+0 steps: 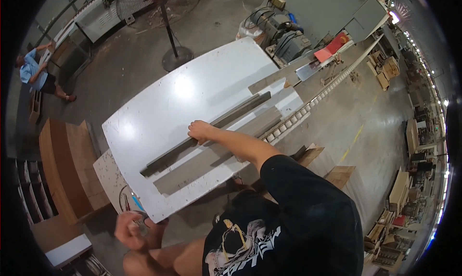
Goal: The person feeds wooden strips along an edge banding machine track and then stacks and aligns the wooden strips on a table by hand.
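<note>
— While I watch from afar, where is the grey strip (202,134)?

— On the white desk (159,107). My right hand (201,130) presses flat on its middle. Below the desk's near corner, my left hand (129,230) curls around something small.

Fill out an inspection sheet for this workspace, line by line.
Surface: white table, glossy, tilted across the view.
Job's things: long grey strip and wider grey panel lying side by side on the table.
Clutter: nothing seen on the table.
Grippers: right hand rests on the strip; left hand closed near the table's near corner, what it holds is unclear.
Cables: nothing seen.
Surroundings: fan stand, brown board stacks, grey machine, another person far left.
</note>
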Motion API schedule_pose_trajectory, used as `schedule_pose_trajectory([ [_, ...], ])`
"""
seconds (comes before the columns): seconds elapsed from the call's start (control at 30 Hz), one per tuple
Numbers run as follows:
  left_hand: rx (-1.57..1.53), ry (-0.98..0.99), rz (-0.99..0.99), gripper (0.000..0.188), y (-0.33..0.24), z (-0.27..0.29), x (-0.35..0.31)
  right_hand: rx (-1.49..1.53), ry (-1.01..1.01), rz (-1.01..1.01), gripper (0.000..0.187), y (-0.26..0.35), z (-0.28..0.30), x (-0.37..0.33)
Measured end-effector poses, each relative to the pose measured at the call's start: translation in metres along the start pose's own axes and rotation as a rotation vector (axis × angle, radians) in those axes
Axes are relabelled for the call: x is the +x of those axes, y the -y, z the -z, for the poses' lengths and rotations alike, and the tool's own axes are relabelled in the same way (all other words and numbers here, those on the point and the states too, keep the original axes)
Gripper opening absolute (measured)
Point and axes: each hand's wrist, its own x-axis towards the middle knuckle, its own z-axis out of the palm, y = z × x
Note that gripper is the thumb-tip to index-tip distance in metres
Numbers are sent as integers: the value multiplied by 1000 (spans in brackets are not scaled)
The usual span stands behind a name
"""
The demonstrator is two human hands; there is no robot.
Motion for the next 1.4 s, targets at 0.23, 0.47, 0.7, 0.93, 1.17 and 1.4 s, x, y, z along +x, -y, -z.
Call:
schedule_pose_trajectory([
  [0.23, 41, -407, 114, 50, 29, 20, -30, 405, 34, -177, 53, 34, 5, -17],
  [0.47, 104, -142, -82, 49, 4, 0, -8, 339, 82, -109, 95, 73, -2, -61],
  [0.7, 90, -207, 33, 43, 25, 20, -5, 97, 75, -98, 133, 89, -12, -66],
  [0.93, 152, -229, 263, 34, 58, 13, 0, 174, -36, -95, 124, 93, -8, -72],
  [1.17, 283, 21, 54, 26, 34, 44, 35, 259, -65, -97, 117, 92, -2, -83],
  [1.4, 352, 6, -35, 22, 46, 22, 61, 263, -71, -95, 114, 94, -1, -75],
])
